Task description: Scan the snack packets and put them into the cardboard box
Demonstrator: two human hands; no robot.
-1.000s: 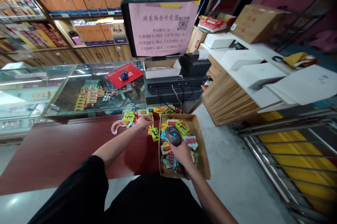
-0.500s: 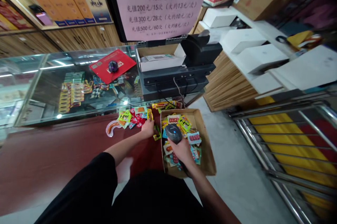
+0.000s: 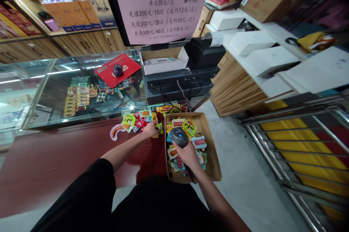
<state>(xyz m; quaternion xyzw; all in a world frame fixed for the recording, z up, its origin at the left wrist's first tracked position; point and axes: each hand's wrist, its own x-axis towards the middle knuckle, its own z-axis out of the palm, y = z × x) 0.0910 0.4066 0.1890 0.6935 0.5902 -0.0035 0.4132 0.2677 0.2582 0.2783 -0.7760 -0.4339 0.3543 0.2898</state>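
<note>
My right hand [image 3: 187, 154] is wrapped around a dark handheld barcode scanner [image 3: 179, 136] with a small blue light. It is above a cardboard box [image 3: 214, 168] that holds many small snack packets, some showing red sausage-like pieces. My left hand [image 3: 150, 129] is closed at the right side of a pile of packets on the dark red surface. A small green-yellow snack packet [image 3: 159, 128] is at its fingertips. Close by lie red packets [image 3: 140, 121], a lime-green packet [image 3: 129, 119] and a curved clear pack with a brown sausage [image 3: 116, 131].
Behind the pile is a glass display counter [image 3: 57, 97] with a red mat [image 3: 131, 65] and a mouse [image 3: 117, 70]. A monitor's back with a pink sign [image 3: 163, 14] stands above black equipment [image 3: 180, 83]. Metal railings [image 3: 278, 163] are on the right.
My left hand has shifted slightly left, and the green-yellow packet has moved up and left with it, away from the box edge. The scanner in my right hand stays over the box.
</note>
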